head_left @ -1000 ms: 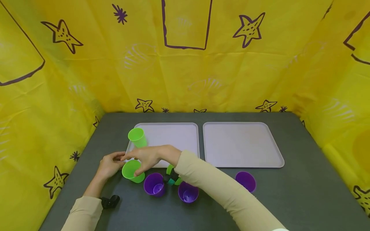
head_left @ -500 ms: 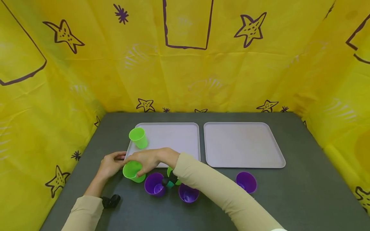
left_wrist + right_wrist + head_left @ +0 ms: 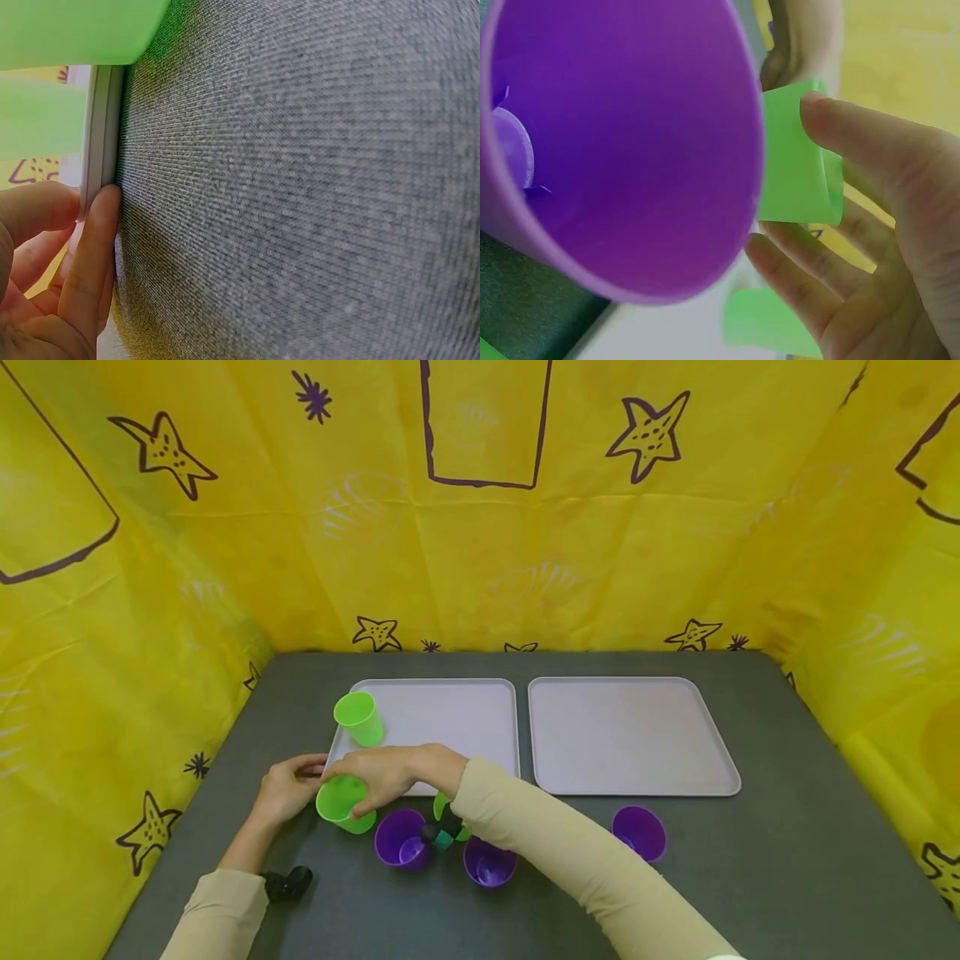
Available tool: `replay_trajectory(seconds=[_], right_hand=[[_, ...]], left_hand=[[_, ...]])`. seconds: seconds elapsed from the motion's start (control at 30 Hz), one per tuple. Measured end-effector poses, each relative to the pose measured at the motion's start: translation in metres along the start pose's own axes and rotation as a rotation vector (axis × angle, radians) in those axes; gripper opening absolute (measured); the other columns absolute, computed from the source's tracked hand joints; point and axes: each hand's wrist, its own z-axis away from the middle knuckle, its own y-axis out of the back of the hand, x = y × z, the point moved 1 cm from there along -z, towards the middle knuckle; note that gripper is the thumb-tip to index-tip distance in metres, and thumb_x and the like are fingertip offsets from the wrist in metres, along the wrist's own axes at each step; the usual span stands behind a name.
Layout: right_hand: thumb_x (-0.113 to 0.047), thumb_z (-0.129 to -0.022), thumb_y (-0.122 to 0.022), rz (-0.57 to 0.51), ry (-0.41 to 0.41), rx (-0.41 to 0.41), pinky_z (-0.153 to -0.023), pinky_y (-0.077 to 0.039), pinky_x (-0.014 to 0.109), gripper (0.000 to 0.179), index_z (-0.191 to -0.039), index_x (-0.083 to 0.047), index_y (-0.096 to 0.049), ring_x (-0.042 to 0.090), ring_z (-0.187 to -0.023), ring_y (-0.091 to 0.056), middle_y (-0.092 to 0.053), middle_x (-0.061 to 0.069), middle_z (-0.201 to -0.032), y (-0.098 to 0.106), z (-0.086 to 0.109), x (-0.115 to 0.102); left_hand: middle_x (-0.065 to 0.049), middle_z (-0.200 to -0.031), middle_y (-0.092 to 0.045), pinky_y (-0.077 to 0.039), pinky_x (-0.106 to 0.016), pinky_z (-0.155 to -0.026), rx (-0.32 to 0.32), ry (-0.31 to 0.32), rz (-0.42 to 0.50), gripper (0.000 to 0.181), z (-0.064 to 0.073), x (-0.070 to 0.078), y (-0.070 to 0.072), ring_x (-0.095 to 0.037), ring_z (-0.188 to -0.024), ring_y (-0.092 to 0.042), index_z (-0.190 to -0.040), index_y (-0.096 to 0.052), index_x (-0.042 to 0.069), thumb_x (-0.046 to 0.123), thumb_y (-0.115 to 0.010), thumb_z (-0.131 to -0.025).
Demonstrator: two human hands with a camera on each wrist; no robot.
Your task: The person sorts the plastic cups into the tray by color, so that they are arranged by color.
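Note:
My left hand (image 3: 287,789) pinches the left edge of the left pale tray (image 3: 450,718); in the left wrist view thumb and fingers meet at its rim (image 3: 101,142). Just in front of that tray's near left corner, my right hand (image 3: 386,775) grips an upright green cup (image 3: 341,806). The right wrist view has the thumb on the near side of this cup (image 3: 795,161), while the other fingers reach round the far side. A second green cup (image 3: 362,720) stands on the tray's left end. Beside the held cup is a purple cup (image 3: 401,841), large in the right wrist view.
Another purple cup (image 3: 490,862) stands under my right forearm, and one more (image 3: 641,833) lies beyond it to the right. Green pieces (image 3: 440,806) show partly behind my right wrist and its black camera mount. A second pale tray (image 3: 630,735) is at the right.
My right fingers have drawn in closer round the green cup's rim since a second ago. The left hand, trays and other cups stay where they were.

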Motion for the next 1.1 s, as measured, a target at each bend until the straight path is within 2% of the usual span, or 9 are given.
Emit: replay_trajectory(seconds=[0.1, 0.23, 0.37, 0.53, 0.67, 0.8, 1.1], right_hand=[[-0.024, -0.084, -0.067, -0.011, 0.019, 0.022, -0.098, -0.028, 0.007, 0.064, -0.138, -0.008, -0.037, 0.005, -0.119, -0.042, -0.046, -0.001, -0.135, 0.005, 0.002, 0.000], [-0.024, -0.084, -0.067, -0.020, 0.025, 0.052, -0.097, -0.030, 0.009, 0.064, -0.139, -0.008, -0.037, 0.005, -0.117, -0.044, -0.046, 0.000, -0.134, 0.014, 0.007, 0.002], [-0.025, -0.084, -0.066, -0.021, 0.010, 0.074, -0.097, -0.030, 0.010, 0.063, -0.138, -0.010, -0.038, 0.007, -0.117, -0.044, -0.048, 0.000, -0.132, 0.022, 0.013, 0.005], [-0.028, -0.084, -0.066, 0.017, -0.032, 0.094, -0.103, -0.027, 0.012, 0.063, -0.138, -0.012, -0.038, 0.008, -0.123, -0.041, -0.045, 0.001, -0.136, 0.032, 0.020, 0.010], [-0.030, -0.086, -0.064, 0.046, -0.074, 0.113, -0.108, -0.023, 0.016, 0.065, -0.141, -0.011, -0.035, 0.011, -0.131, -0.035, -0.039, 0.003, -0.142, 0.037, 0.024, 0.018], [-0.029, -0.086, -0.064, 0.049, -0.100, 0.139, -0.109, -0.024, 0.019, 0.064, -0.140, -0.009, -0.036, 0.014, -0.131, -0.036, -0.041, 0.005, -0.142, 0.041, 0.030, 0.026], [-0.027, -0.085, -0.065, 0.010, -0.166, 0.189, -0.110, -0.022, 0.021, 0.064, -0.139, -0.007, -0.037, 0.018, -0.132, -0.035, -0.040, 0.009, -0.142, 0.044, 0.040, 0.046]], left_hand=[[-0.019, -0.100, -0.066, -0.048, -0.016, -0.064, 0.001, 0.002, -0.012, 0.042, 0.001, 0.000, 0.000, -0.012, -0.081, -0.065, -0.118, -0.059, -0.003, 0.011, -0.066, -0.080], [-0.020, -0.101, -0.065, -0.050, -0.018, -0.062, -0.006, 0.011, 0.017, 0.043, 0.001, 0.000, 0.000, -0.006, -0.077, -0.064, -0.119, -0.057, -0.005, 0.007, -0.065, -0.079], [-0.023, -0.103, -0.062, -0.055, -0.025, -0.061, -0.038, 0.031, 0.137, 0.045, 0.001, -0.001, -0.001, 0.000, -0.072, -0.062, -0.122, -0.053, -0.009, 0.004, -0.065, -0.080], [-0.027, -0.107, -0.059, -0.057, -0.029, -0.065, -0.062, 0.043, 0.240, 0.048, 0.000, -0.002, -0.003, -0.006, -0.075, -0.065, -0.124, -0.049, -0.012, -0.003, -0.064, -0.079], [-0.030, -0.109, -0.057, -0.057, -0.029, -0.065, -0.056, 0.042, 0.244, 0.049, -0.001, -0.003, -0.004, -0.009, -0.077, -0.065, -0.124, -0.049, -0.013, -0.005, -0.064, -0.078], [-0.032, -0.110, -0.056, -0.056, -0.028, -0.065, -0.055, 0.042, 0.247, 0.049, -0.002, -0.003, -0.004, -0.010, -0.076, -0.065, -0.124, -0.049, -0.013, -0.006, -0.064, -0.078], [-0.032, -0.110, -0.055, -0.056, -0.028, -0.064, -0.057, 0.046, 0.251, 0.049, -0.001, -0.002, -0.004, -0.012, -0.077, -0.065, -0.124, -0.049, -0.012, -0.007, -0.063, -0.077]])
